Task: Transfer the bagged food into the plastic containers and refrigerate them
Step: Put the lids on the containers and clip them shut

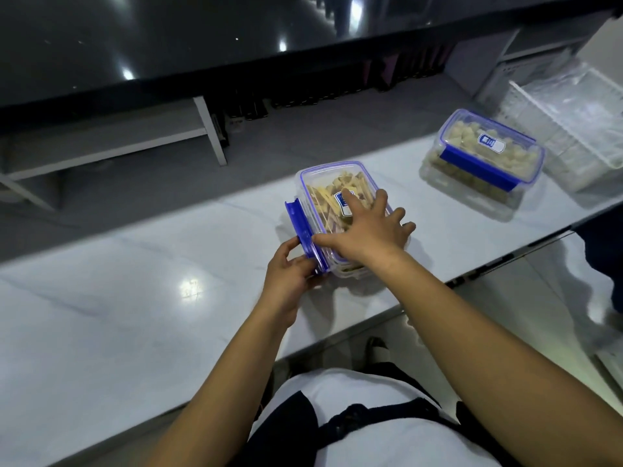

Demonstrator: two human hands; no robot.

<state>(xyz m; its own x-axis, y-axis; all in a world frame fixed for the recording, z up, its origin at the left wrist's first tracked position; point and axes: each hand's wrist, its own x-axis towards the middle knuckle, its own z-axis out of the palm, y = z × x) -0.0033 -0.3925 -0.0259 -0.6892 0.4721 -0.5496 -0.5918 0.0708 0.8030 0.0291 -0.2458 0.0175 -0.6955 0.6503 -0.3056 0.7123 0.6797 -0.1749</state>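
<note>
Container in hand: clear plastic container with a blue-trimmed lid, standing on the white marble-look counter near its front edge; pale, strip-shaped food pieces show through the lid and walls.
Side clip: blue latch on the container's left side, swung outward and not yet pressed flat against the wall.
Left hand: left hand curls its fingers and thumb around the lower end of the blue latch, pinching it.
Right hand: right hand lies flat on the lid with fingers spread and straight, pressing down; it grips nothing.
Label: small blue-and-white sticker on the lid, partly covered by the right hand's fingers.
Second container: matching lidded container farther right on the same counter, well apart from the first, filled with pale chunky pieces; its near blue clip is folded down.
Basket: white wire basket just beyond the second container, at the counter's right end, holding clear plastic.
Background: dark glossy surface above, with grey shelving beneath it.
</note>
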